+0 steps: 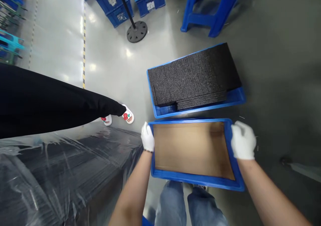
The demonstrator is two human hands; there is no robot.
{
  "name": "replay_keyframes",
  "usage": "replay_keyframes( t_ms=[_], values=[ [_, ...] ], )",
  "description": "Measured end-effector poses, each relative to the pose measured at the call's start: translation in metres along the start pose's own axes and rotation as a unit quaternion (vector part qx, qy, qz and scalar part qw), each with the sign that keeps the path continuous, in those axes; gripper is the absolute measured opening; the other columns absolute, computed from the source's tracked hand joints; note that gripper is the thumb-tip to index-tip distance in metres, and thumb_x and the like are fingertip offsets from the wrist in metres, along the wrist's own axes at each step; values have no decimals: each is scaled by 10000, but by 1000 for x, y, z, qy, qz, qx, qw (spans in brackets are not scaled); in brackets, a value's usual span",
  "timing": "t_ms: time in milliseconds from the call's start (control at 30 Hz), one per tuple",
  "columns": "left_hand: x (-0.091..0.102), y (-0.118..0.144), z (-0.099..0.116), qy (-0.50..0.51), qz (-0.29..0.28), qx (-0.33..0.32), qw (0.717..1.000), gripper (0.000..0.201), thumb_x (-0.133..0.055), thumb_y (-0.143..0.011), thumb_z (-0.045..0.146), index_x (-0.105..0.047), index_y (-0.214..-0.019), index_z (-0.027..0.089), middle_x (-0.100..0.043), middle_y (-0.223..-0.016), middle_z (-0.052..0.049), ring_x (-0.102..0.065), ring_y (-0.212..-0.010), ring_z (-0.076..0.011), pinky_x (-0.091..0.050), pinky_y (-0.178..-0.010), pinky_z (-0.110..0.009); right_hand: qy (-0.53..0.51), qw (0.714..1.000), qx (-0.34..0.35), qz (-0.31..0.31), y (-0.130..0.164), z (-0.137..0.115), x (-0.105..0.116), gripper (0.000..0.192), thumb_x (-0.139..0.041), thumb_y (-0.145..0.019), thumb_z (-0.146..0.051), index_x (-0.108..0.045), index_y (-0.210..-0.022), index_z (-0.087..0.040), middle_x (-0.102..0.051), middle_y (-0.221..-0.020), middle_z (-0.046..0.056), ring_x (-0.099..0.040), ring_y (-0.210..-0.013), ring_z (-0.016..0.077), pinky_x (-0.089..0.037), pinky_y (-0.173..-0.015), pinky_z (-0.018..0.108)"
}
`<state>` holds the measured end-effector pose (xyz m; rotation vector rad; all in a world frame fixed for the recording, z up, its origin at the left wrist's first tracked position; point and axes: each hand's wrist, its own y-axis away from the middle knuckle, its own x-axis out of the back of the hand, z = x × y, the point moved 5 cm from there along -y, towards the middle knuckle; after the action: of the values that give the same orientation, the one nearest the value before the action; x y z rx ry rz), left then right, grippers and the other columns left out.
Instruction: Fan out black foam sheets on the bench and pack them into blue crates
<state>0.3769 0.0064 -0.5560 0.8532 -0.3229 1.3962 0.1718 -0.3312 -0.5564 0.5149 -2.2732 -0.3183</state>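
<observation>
We hold the tray (195,181) level above the floor, left hand (147,137) and right hand (242,140) clamped on its 2 short ends, long axis crosswise, just short of the foam tray (235,97).

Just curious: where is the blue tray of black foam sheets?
The blue tray of black foam sheets sits on the grey floor, just beyond the hand-held cardboard-lined blue tray.
</observation>
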Motion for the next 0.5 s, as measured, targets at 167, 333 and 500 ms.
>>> replay_keyframes(
  t_ms=[167, 333, 500],
  values=[
    [-25, 108, -78, -166, -118, 37, 978, 618, -559, -809, 385, -487, -1336, 71, -466, -1446, -209, -376, -1392, -291, -289, -1172, -431, 196, 972, 98, -88, 66, 41, -14, 467, -405, -789, -375, -602, -1109, -97, -524, -1301, 226, -455, -1241, 354, -345, -1071, 495],
    [-59, 102, -98, -277, -109, 123, 947, 837, -544, -837, 486, -260, -1466, 14, -285, -1543, -234, -230, -1457, -281, -235, -1190, -378, 410, 873, 237, -115, 22, 31, -69, 607, -363, -894, -514, -499, -1284, -70, -487, -1295, 256, -413, -1217, 389, -356, -992, 495],
    [-92, 69, -114, -313, -177, 183, 915, 925, -559, -819, 543, -251, -1453, -56, -302, -1525, -262, -263, -1443, -298, -252, -1175, -335, 561, 779, 184, -213, -10, 70, -109, 746, -527, -788, -600, -456, -1366, -134, -418, -1368, 248, -389, -1231, 429, -327, -958, 474]
  ],
)
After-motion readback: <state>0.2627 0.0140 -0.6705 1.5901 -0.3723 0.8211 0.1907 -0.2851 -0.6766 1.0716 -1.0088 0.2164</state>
